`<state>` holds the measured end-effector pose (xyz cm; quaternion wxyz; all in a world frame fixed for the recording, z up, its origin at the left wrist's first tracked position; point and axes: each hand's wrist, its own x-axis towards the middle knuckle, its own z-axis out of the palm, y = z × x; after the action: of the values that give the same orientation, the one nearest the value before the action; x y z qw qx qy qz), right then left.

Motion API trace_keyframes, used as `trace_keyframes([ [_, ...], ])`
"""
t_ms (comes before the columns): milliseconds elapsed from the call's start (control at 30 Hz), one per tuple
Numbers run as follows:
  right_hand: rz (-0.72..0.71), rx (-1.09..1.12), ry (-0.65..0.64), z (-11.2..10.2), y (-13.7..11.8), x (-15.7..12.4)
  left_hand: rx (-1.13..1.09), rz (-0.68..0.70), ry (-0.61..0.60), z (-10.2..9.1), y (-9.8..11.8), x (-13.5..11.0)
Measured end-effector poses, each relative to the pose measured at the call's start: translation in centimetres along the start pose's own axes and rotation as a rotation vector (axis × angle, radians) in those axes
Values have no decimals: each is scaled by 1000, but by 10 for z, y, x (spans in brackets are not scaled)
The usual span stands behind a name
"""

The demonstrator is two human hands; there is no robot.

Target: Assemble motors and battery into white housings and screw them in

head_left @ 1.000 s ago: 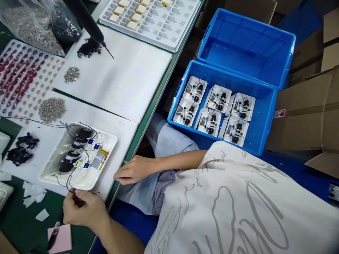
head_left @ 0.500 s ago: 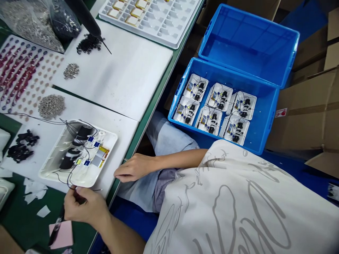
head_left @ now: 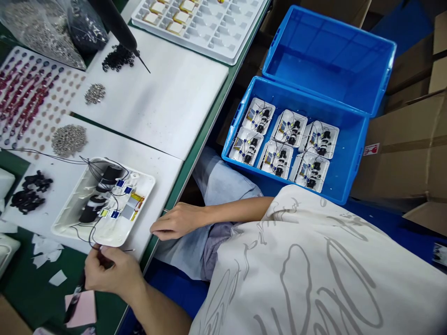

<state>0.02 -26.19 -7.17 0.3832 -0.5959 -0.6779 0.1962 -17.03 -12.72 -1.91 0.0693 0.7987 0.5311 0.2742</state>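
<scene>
My left hand (head_left: 113,271) is at the near left corner of a white plastic housing (head_left: 59,229), its thumb and fingers pinched on a thin black wire (head_left: 91,235) that runs out of it. A short thin end pokes out past the thumb. Inside the housing sit black cylindrical parts (head_left: 91,209), small blue circuit boards (head_left: 114,214) and a flat grey battery-like piece (head_left: 130,210) with yellow tape. My right hand (head_left: 178,221) rests at the table edge, fingers curled together; nothing shows in them, and the palm is hidden.
Small screws (head_left: 69,141) and black rings (head_left: 117,58) lie in heaps. A black electric screwdriver (head_left: 120,30) hangs over the white board (head_left: 174,93). Beyond are a plastic tray (head_left: 223,46) and a blue crate (head_left: 349,163) holding several filled housings. A black-handled tool (head_left: 73,304) lies on pink paper.
Both hands, the wire and the housing stay practically where they were. The hanging screwdriver shows slightly farther right and lower.
</scene>
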Motion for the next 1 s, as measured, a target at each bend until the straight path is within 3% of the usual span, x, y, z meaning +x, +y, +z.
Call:
trace_keyframes([
  [533, 4, -12, -10, 0, 0, 0, 41, 11, -9, 1, -6, 1],
  [1000, 1, -13, 5, 5, 5, 5, 46, -19, -16, -5, 5, -3],
])
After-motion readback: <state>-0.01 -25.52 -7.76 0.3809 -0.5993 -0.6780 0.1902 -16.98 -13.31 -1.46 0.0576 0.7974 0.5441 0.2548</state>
